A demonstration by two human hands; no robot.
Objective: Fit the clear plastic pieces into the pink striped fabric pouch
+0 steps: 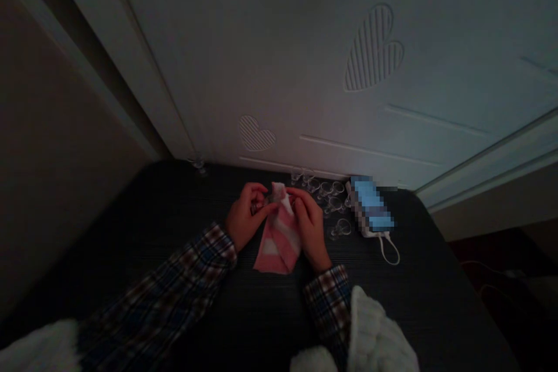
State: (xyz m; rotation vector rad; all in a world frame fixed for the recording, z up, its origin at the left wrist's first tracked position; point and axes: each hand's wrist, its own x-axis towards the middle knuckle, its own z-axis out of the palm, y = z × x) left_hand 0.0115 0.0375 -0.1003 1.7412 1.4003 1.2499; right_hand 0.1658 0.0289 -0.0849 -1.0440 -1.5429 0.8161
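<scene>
A pink and white cloth [279, 244] hangs between my two hands above the dark table, its lower end spread out and its top folded to a narrow point. My left hand [247, 218] has curled fingers, and its thumb presses on the cloth's left side near the top. Something small by those fingertips is too dim to make out. On the other side, my right hand [310, 224] pinches the cloth's upper right edge. Just right of it lie several small clear pieces with rings, one of them a clear ringed piece [340, 228] nearest to me.
A phone [372, 203] with a lit screen rests on a white block at the right, a white cable [391, 250] looping from it. Behind the dark table [187, 279] rises a white panel [261, 70] with heart reliefs. Another clear piece [199, 163] lies at the back left.
</scene>
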